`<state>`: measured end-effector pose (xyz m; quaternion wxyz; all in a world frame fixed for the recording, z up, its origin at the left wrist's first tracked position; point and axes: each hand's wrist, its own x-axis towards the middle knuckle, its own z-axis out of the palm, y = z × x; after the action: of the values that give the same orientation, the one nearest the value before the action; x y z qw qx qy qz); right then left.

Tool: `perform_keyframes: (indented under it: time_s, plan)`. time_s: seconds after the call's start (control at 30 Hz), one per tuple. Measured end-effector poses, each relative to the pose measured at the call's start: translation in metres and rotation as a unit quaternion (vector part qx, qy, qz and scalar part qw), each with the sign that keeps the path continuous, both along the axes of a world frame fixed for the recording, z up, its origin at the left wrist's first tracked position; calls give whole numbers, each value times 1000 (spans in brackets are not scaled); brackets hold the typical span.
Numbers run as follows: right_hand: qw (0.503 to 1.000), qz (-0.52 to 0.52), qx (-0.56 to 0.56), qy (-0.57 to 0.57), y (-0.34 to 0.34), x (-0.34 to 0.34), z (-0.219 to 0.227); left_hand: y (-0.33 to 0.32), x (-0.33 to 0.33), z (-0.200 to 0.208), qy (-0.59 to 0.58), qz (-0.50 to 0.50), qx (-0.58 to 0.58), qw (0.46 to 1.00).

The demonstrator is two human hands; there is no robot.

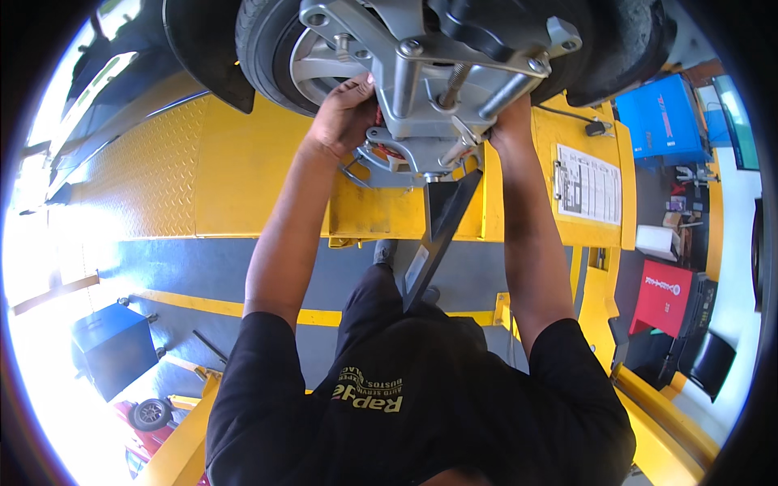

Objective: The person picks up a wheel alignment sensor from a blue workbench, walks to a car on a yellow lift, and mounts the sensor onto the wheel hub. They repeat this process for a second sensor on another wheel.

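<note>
A grey metal wheel clamp with several posts and a threaded rod stands in front of a car wheel's tyre. Part of the silver rim shows at its left. My left hand is closed at the clamp's left side, its thumb up by the metal and its other fingers curled out of sight. On the opposite side, my right hand reaches in behind a post, and its fingers are hidden. From the clamp's lower end a dark, angled flat arm extends toward my body.
Beneath the wheel runs a yellow lift platform. A clipboard with a printed sheet lies on its right part. Farther right are a blue case and a red box. A blue cabinet stands at the left on the grey floor.
</note>
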<state>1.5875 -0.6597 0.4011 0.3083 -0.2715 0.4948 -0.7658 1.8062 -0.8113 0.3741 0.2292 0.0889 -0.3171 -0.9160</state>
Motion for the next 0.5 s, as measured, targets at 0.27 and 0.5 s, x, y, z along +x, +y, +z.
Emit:
perform_keyframes:
  time_s: [0.27, 0.5]
  plan:
    - [993, 32, 110, 13, 23, -3, 15, -14, -11, 0, -73, 16, -22, 997]
    - [894, 59, 255, 364, 83, 12, 102, -15, -15, 10, -62, -21, 8, 998]
